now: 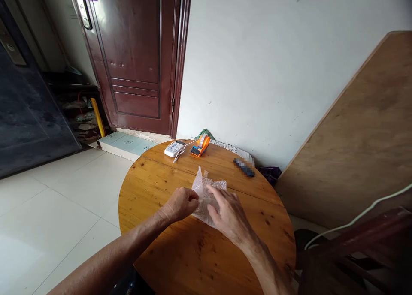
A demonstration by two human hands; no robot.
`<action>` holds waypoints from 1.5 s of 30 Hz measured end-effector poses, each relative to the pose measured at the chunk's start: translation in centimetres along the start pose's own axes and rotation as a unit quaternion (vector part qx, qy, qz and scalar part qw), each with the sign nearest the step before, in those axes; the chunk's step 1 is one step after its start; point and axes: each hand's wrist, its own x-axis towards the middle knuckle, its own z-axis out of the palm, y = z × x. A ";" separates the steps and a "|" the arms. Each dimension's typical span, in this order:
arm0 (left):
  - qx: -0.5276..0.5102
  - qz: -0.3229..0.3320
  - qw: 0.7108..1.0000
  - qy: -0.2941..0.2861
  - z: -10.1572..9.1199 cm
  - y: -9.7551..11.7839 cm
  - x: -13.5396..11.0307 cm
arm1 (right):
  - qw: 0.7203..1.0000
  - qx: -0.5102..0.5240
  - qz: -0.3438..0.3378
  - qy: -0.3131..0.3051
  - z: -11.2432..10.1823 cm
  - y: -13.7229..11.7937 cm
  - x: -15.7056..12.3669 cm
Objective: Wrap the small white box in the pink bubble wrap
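Observation:
A crumpled piece of clear bubble wrap [206, 190] lies near the middle of the round wooden table [199, 252]. My left hand [180, 203] is closed in a pinch on its left edge, which stands up a little. My right hand [227, 213] rests on the wrap's right side with the fingers pressed down on it. Whatever lies under or inside the wrap is hidden.
At the table's far edge sit a white box with a cable [174, 149], an orange tape dispenser [200, 145] and a dark small object [243, 167]. A wooden board [360, 145] leans on the wall at right. A dark door [135, 59] stands behind; a chair [360, 252] is at right.

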 end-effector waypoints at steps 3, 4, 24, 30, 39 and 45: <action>0.119 0.080 0.989 0.045 0.3 -0.6 -0.2 | 0.986 0.032 0.153 0.052 -0.1 2.4 -2.6; 0.136 0.104 0.984 0.053 0.3 -0.9 -0.2 | 0.975 0.047 0.215 0.045 -0.1 3.1 -3.4; 0.154 0.128 0.979 0.039 1.3 -1.3 -1.2 | 0.921 0.081 0.380 -0.022 2.2 3.2 -2.3; 0.174 0.164 0.971 0.017 0.8 -1.4 -0.9 | 0.922 0.183 0.338 0.038 4.4 4.5 -2.0; 0.193 0.237 0.952 -0.023 0.5 -1.6 -0.3 | 0.837 0.422 0.338 0.086 3.4 1.2 -0.9; 0.237 0.230 0.942 -0.052 0.1 -0.7 -0.2 | 0.792 0.503 0.336 0.079 3.4 -0.8 0.8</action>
